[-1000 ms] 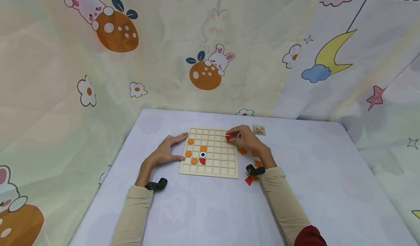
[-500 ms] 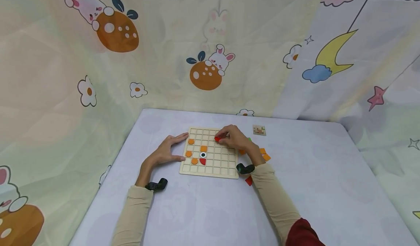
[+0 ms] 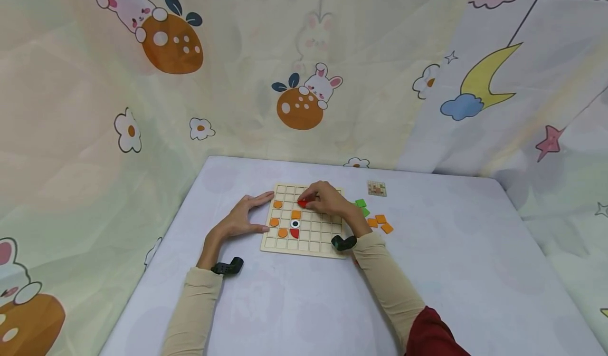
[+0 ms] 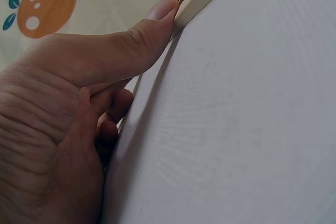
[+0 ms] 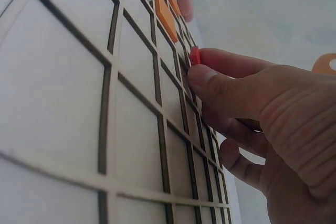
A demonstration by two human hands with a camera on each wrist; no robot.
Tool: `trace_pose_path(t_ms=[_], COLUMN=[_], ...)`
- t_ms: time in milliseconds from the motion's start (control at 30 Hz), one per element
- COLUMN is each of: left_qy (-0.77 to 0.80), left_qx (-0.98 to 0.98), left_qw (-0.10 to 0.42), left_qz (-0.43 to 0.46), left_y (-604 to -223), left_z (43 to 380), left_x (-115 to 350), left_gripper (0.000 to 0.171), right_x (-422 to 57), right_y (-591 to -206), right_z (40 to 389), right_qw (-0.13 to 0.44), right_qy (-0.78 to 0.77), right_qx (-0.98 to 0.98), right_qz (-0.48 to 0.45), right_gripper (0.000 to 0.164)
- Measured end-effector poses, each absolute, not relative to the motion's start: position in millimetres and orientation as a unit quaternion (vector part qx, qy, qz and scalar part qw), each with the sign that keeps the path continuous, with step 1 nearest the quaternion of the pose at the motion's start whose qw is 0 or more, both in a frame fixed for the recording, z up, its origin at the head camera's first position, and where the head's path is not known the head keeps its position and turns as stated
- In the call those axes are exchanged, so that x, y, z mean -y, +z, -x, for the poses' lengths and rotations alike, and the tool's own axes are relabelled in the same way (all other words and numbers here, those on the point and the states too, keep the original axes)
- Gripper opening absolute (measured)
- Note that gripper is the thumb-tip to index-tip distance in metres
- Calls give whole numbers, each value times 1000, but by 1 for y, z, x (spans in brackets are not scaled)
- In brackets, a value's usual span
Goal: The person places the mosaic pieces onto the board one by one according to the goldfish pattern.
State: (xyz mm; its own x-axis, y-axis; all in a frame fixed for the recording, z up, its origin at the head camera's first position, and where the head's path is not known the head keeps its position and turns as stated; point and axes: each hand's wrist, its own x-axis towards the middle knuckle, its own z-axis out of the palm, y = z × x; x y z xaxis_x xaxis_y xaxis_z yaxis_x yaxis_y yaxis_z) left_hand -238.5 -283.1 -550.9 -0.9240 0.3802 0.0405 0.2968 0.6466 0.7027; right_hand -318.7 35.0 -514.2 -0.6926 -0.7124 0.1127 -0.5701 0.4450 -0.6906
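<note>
A wooden grid board lies flat on the table. On its left side sit orange round tiles, an orange square tile, a white tile with a black eye dot and a red quarter-round tile. My right hand pinches another red tile between thumb and finger, over the upper middle of the grid. My left hand rests at the board's left edge, fingers and thumb spread and touching the rim; in the left wrist view its thumb lies along that edge.
Right of the board lie green tiles and orange square tiles. A small patterned card is behind them. My right forearm mostly covers a piece by the board's lower right corner. A printed cloth hangs behind the table.
My right hand has moved left across the board with the red tile, from the upper right corner to the upper middle. Green and orange tiles have come into view. My left hand stays put.
</note>
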Motion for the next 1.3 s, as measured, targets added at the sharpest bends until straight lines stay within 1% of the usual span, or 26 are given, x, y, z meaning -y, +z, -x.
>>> trace_pose_path(t_ms=[367, 600, 800, 1033, 1300], left_qy=[376, 383, 380, 378, 384], left_qx=[-906, -904, -906, -906, -904], left_qw=[56, 60, 62, 56, 62], left_qz=[-186, -181, -179, -182, -179], left_y=[-552, -551, -553, -552, -551], left_z=[238, 237, 240, 240, 239], left_x=[284, 285, 286, 286, 285], left_gripper=[101, 101, 101, 102, 103], right_x=[-24, -20, -18, -14, -13], right_y=[-515, -516, -516, -511, -509], right_z=[317, 313, 312, 312, 312], right_qw=[101, 77, 68, 82, 96], right_qy=[-358, -357, -342, -328, -317], right_qx=[-847, -855, -863, -868, -874], right_qz=[380, 369, 366, 364, 355], right_gripper=[28, 18, 13, 15, 20])
